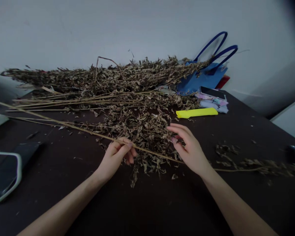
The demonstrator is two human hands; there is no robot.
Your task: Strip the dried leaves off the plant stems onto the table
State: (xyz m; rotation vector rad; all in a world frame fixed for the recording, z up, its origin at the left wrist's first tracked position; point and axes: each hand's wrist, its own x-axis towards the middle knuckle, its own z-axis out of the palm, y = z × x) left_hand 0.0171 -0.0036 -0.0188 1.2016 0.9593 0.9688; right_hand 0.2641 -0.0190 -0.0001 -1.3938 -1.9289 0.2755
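Note:
My left hand (pixel 119 151) is closed, pinching a long dry stalk (pixel 88 131) between thumb and fingers. The stalk slants from the far left edge down past my right hand, and a stem with a leafy end (pixel 267 166) shows beyond my right wrist. My right hand (pixel 189 147) is beside the stalk with thumb and fingers apart, its fingertips at the edge of a loose heap of dried leaves (pixel 145 126). Nothing shows clearly between those fingers. The heap lies behind and beneath the stalk, on the dark table (pixel 147 206).
A thick bundle of dried leafy stalks (pixel 113 77) lies along the wall, with bare stalks (pixel 54 103) before it. A blue bag (pixel 194 80), a phone (pixel 212 92) on tissue packs and a yellow strip (pixel 196 112) are at right. A white-rimmed device (pixel 18 167) sits at left.

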